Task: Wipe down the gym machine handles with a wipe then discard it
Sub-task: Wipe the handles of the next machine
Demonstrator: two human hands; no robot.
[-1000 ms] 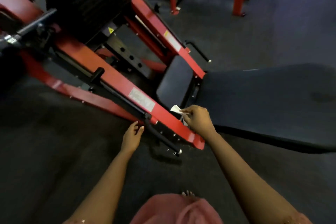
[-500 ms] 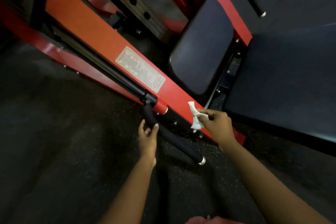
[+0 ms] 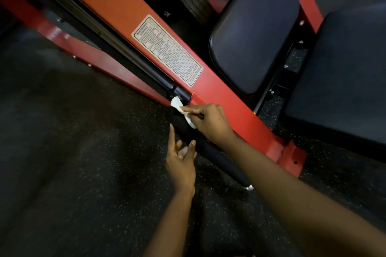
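Two bare forearms reach in from the near edge over a dark speckled floor (image 3: 83, 162). The left hand (image 3: 180, 160) is nearest. Its fingers are straight and spread and it holds nothing. Its index finger and thumb lie right beside the black padded handle (image 3: 221, 162), though whether they touch it cannot be told.

The handle runs on a slant. Its metal end cap (image 3: 248, 188) is well behind the right hand's grip, toward the person, and its upper end is just past that grip. The right hand (image 3: 211, 123) comes in above the handle with its fingers curled. Thumb and fingertips pinch a small crumpled white wipe (image 3: 183, 112).

The wipe sticks out ahead of the pinch and lies against the top of the handle, where the handle meets a black collar on the machine. Part of the wipe hangs below the fingers onto the padded grip.

Just right of the grip and running on beyond it is a broad red beam (image 3: 125, 12). A white printed label (image 3: 167, 50) is stuck to the beam a little past the wipe. The beam's red foot bracket (image 3: 292, 158) sits on the floor to the right, behind the grip.

Farther right and beyond are a dark seat pad (image 3: 254, 27) and a larger back pad (image 3: 344, 79).
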